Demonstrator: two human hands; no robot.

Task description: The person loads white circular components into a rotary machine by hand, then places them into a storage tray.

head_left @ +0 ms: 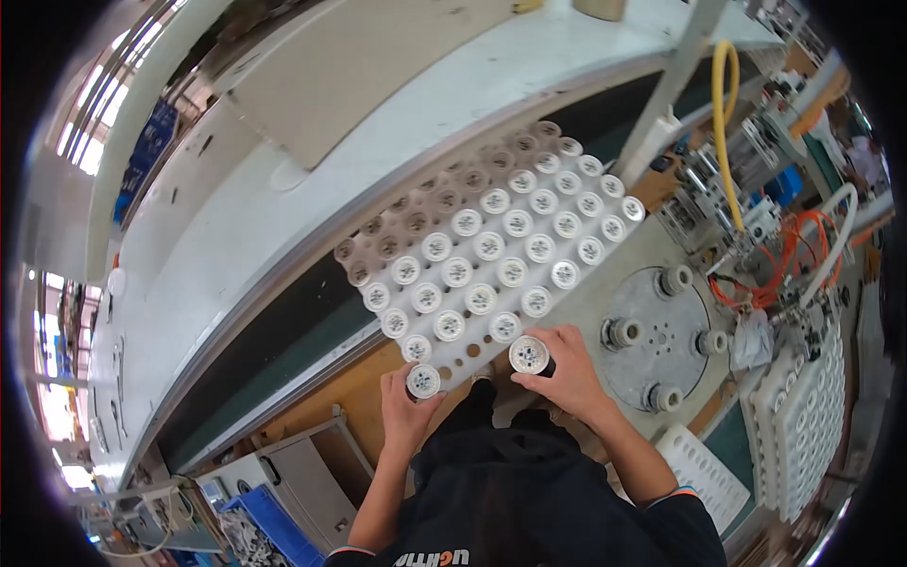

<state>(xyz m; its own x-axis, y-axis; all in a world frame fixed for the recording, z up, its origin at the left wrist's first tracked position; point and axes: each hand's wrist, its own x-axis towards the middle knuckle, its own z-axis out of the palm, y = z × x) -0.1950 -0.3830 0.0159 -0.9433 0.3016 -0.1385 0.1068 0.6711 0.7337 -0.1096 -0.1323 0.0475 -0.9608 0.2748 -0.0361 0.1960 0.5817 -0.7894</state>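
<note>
A white tray with round holes [460,369] carries rows of round white LED lamp bodies [481,299], each with a small circuit pattern on its face. At the tray's near left corner, my left hand [404,411] has its fingers closed around one LED lamp body [423,381]. My right hand [569,376] grips another LED lamp body [529,355] by its dark side, just off the tray's near edge. Both held pieces face up toward me. A few bare holes show in the tray between the hands.
Right of the tray is a round metal turntable [652,331] with several round fixtures. Beyond it stand a yellow hose [723,132] and orange tubing [789,255]. More white trays [803,425] are stacked at lower right. A dark conveyor belt [241,378] runs behind the tray.
</note>
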